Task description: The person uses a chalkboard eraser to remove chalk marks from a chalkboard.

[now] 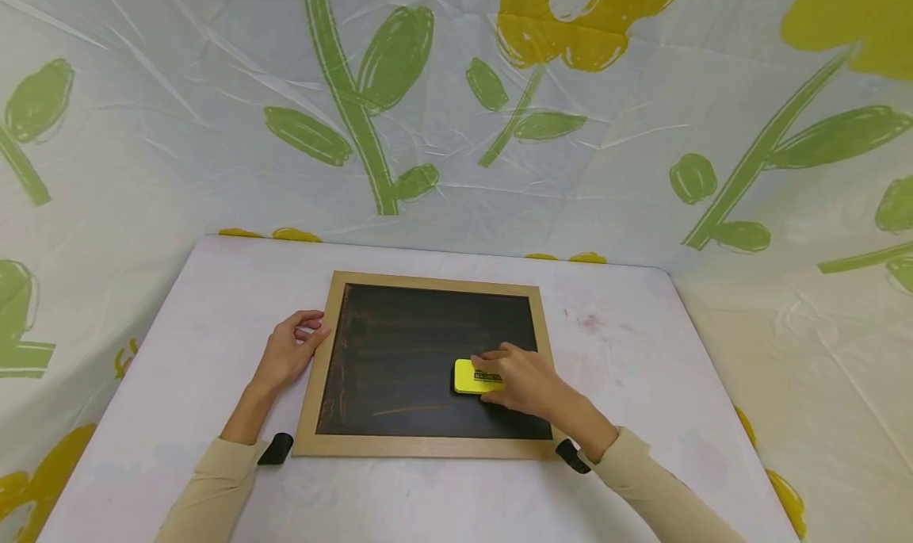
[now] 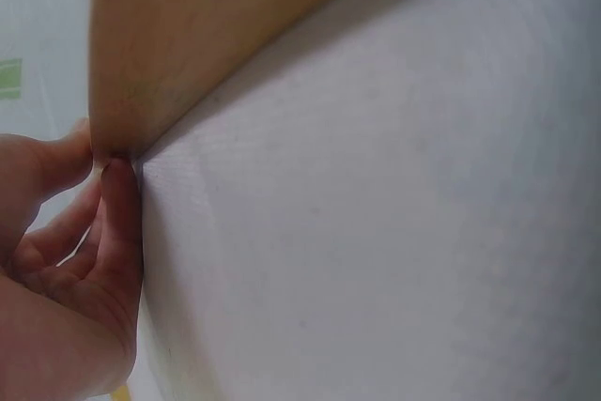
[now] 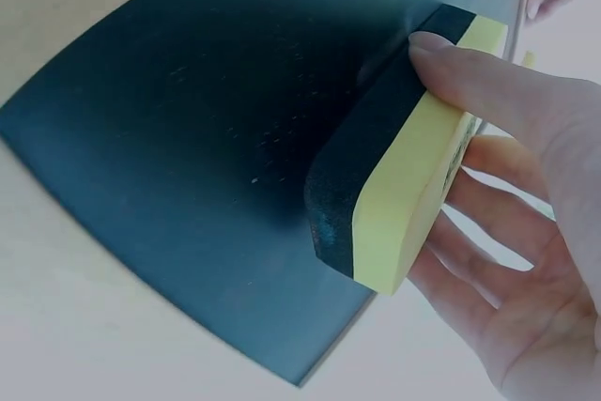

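A small chalkboard (image 1: pixel 421 333) with a light wooden frame lies on the table, its dark surface showing faint smears and an orange chalk streak at the lower middle. My right hand (image 1: pixel 524 380) grips a yellow board eraser (image 1: pixel 467 375) with a black felt base over the board's right half. Thumb and fingers hold the eraser by its long sides in the right wrist view. At the frame's left side, my left hand (image 1: pixel 288 351) pinches the wooden edge; in the left wrist view the thumb (image 2: pixel 66 159) and a fingertip meet at the frame (image 2: pixel 141 63).
A whitish cloth covers the table (image 1: pixel 613 321). Behind it and along the sides hangs a pale curtain (image 1: pixel 613 178) with green stems and yellow flowers. Black straps (image 1: pixel 276 449) show near both wrists, by the lower corners of the board.
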A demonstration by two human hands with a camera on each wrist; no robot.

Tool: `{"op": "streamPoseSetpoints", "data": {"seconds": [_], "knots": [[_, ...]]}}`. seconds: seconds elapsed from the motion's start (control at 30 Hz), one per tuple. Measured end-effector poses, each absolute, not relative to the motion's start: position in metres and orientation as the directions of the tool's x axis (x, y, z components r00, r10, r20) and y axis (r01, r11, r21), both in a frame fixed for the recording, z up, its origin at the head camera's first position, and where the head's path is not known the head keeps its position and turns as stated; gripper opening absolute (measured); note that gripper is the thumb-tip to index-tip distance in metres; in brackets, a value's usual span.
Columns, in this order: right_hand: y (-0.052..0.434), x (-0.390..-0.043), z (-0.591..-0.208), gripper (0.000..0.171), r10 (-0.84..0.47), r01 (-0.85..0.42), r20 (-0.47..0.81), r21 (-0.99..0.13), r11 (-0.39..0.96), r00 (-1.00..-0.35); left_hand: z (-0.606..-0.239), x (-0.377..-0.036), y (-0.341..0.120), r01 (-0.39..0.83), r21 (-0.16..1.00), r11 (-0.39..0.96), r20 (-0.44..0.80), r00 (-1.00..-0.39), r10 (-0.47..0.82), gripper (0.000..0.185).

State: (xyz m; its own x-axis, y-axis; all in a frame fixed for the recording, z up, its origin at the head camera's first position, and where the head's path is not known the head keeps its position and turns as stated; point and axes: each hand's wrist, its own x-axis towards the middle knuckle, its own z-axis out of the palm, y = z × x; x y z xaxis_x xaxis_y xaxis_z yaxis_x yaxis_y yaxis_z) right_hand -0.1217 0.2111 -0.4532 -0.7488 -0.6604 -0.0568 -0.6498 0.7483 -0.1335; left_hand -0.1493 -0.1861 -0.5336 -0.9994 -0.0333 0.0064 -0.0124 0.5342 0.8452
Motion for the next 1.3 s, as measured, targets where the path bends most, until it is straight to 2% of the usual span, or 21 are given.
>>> {"op": "streamPoseSetpoints", "data": {"seconds": [0.23, 0.6, 1.3], "knots": [[0.217, -0.122, -0.455, 0.063, -0.654, -0.643, -0.037, -0.15, 0.751, -0.756, -0.534, -0.149, -0.186, -0.01, 0.845, 0.535, 0.009, -0.999, -0.034, 0.04], [0.219, -0.115, -0.451, 0.062, -0.68, -0.673, 0.038, -0.193, 0.714, -0.732, -0.536, -0.15, -0.188, 0.0, 0.847, 0.531, 0.02, -0.999, -0.031, 0.041], [0.229, -0.088, -0.457, 0.058, -0.658, -0.629, -0.018, -0.273, 0.728, -0.753, -0.533, -0.149, -0.185, -0.009, 0.845, 0.535, 0.012, -0.999, -0.036, 0.04]]}}
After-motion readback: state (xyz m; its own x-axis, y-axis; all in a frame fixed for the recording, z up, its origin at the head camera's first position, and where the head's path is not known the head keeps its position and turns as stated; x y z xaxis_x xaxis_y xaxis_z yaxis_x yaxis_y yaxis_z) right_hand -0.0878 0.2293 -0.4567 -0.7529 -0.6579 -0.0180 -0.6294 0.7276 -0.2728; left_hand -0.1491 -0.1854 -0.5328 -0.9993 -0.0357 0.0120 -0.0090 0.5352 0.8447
